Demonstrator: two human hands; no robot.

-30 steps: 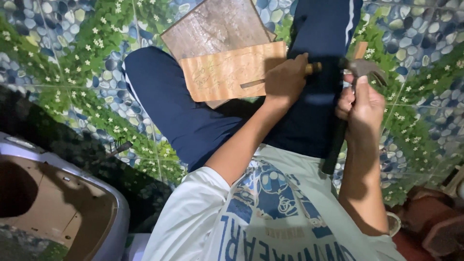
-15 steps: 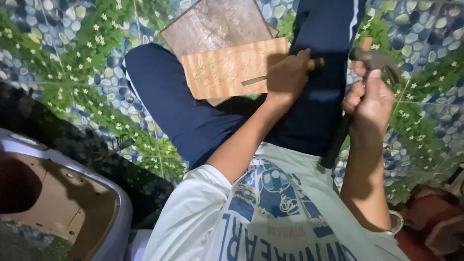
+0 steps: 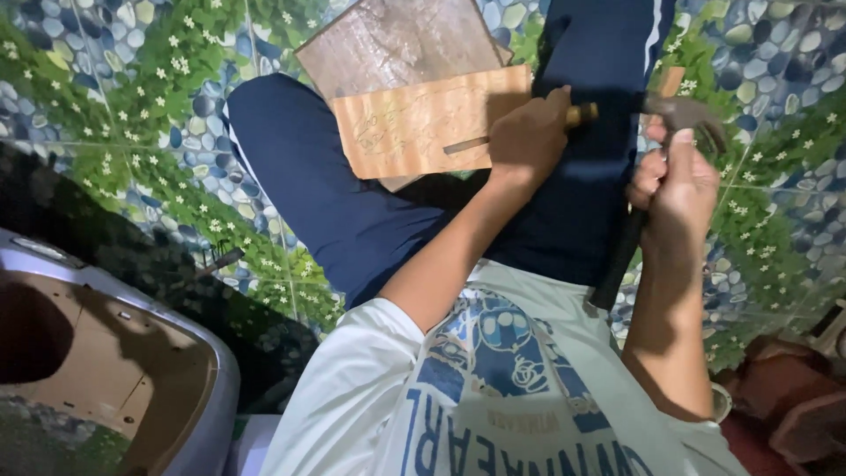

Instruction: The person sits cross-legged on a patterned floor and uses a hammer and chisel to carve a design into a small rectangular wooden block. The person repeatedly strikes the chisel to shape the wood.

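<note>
The left hand (image 3: 529,132) has its fingers clenched around a chisel (image 3: 515,134), blade resting on the wooden board (image 3: 423,123) lying on the lap; the right hand (image 3: 679,189) grips a hammer (image 3: 656,176) just right of it, above the tiled floor (image 3: 132,106).

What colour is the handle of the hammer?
Black, on the hammer in the right hand; head view.

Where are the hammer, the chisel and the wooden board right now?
hammer (image 3: 683,112), head view, on its metal head above the right hand.
chisel (image 3: 467,145), head view, on its metal blade lying across the board.
wooden board (image 3: 405,123), head view, on its pale carved face.
</note>
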